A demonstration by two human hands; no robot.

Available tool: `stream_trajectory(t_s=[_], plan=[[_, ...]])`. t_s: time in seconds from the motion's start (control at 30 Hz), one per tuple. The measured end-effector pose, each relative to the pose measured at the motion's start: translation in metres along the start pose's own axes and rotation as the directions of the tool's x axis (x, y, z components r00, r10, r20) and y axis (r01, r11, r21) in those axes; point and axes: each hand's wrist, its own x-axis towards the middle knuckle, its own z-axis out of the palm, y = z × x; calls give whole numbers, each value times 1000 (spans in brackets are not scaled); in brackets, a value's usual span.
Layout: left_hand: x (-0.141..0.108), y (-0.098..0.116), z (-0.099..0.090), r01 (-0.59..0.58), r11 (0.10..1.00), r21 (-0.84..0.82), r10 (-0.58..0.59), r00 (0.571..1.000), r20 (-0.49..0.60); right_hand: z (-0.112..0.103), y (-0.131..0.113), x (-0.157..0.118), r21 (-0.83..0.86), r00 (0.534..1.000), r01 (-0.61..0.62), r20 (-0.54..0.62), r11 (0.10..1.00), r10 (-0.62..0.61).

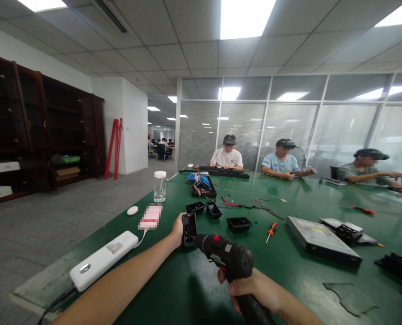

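My left hand grips a small black plastic housing by its left side, with the open face toward me. In my right hand is a black cordless drill, my fingers wrapped round its handle. The drill's tip points left into the lower part of the housing; whether it touches anything inside cannot be made out. Just beyond are more black housings, one behind the held one, another beside it and a third further right.
On the green table are a white power strip, a clear jar, a tray of blue wires, an orange screwdriver and a metal drive. A glass shard lies at right. Several people sit across the table.
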Motion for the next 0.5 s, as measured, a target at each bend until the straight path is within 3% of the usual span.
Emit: stream_trajectory(t_s=[0.5], plan=[[-2,1,1,5,1000,19,-4,1000,-16,3,-3,-1,-4,999,-37,-19,999,37]])
